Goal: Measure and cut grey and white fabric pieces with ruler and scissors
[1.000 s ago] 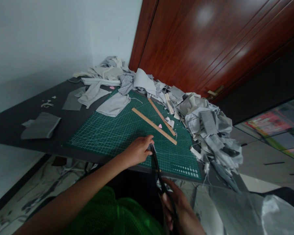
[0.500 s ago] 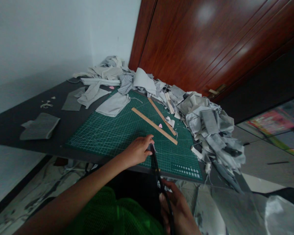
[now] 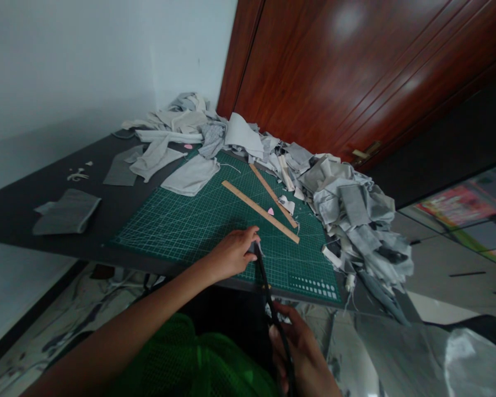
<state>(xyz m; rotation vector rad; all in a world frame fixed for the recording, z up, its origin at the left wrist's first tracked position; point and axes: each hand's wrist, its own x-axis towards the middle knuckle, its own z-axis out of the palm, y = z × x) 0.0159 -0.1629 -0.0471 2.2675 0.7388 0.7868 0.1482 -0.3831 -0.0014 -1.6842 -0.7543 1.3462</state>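
Note:
Black-handled scissors (image 3: 263,278) are in my right hand (image 3: 295,344), its fingers wrapped round the handles near the table's front edge. The blades point away from me and look closed or nearly so. At their tip my left hand (image 3: 235,253) pinches a small scrap of pale grey fabric (image 3: 259,246), mostly hidden by the fingers. Under the left hand lies a green cutting mat (image 3: 182,220). Beyond it, two wooden rulers (image 3: 260,211) rest on the mat, with a small pink piece of chalk (image 3: 271,211) beside them.
A heap of grey and white fabric scraps (image 3: 355,204) runs along the mat's back and right edges. A flat pale piece of cloth (image 3: 190,176) lies on the mat's far left. On the dark table (image 3: 95,176) to the left is a folded grey cloth (image 3: 68,212).

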